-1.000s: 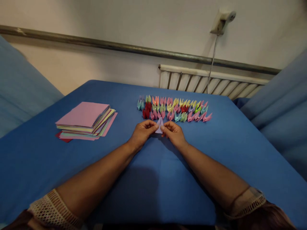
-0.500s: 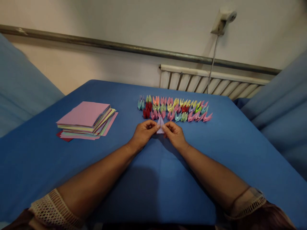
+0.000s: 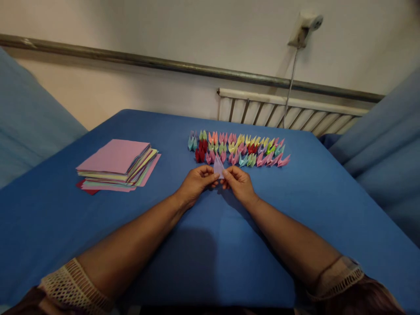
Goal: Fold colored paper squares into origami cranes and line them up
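Observation:
A small folded piece of lavender origami paper (image 3: 218,167) stands with its narrow point upward between my two hands. My left hand (image 3: 199,181) pinches its lower left side, thumb in front and fingers behind. On the lower right side, my right hand (image 3: 240,183) grips it the same way. Just beyond the paper, folded paper cranes (image 3: 233,148) in pink, red, yellow, green and blue stand in close rows. The fingertips behind the paper are partly hidden.
To the left lies a stack of coloured paper sheets (image 3: 114,156), pink on top. Everything rests on a blue-covered table (image 3: 177,258). Behind it are a radiator (image 3: 262,107), a metal rail (image 3: 164,62) and a wall socket with a cord (image 3: 302,33). Blue curtains (image 3: 383,148) hang at both sides.
The lavender paper has turned slightly: its split front with a centre line now shows as a smoother face, tip a little further left and higher. Both hands keep their place.

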A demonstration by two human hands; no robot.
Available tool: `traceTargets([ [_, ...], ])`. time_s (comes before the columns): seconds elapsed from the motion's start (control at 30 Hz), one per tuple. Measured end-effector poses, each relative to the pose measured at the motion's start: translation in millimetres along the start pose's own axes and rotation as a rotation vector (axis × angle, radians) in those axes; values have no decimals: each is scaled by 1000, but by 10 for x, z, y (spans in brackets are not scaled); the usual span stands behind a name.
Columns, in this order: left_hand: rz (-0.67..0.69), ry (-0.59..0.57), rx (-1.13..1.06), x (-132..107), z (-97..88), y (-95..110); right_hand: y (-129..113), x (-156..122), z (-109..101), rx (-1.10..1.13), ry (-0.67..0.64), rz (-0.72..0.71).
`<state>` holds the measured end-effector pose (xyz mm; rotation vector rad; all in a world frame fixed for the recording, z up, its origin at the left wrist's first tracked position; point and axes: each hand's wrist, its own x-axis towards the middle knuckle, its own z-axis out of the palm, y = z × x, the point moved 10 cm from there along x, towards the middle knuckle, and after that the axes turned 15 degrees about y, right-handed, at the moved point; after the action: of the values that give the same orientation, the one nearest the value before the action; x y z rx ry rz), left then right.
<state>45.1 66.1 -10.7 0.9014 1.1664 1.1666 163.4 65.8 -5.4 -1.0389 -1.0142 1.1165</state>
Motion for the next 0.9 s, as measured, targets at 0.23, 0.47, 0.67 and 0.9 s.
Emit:
traceTargets([
  [0.23, -208, -157, -225, -34, 90, -84, 22, -95, 126, 235, -94, 152],
  [0.47, -251, -231, -292, -52, 129, -115, 10, -99, 151, 232, -98, 137],
  [0.67, -217, -166, -210, -25, 76, -86, -120, -30, 48, 138, 11, 19],
  [0.9, 193, 128, 120, 80, -138, 165, 44, 13, 33, 23, -21, 80],
])
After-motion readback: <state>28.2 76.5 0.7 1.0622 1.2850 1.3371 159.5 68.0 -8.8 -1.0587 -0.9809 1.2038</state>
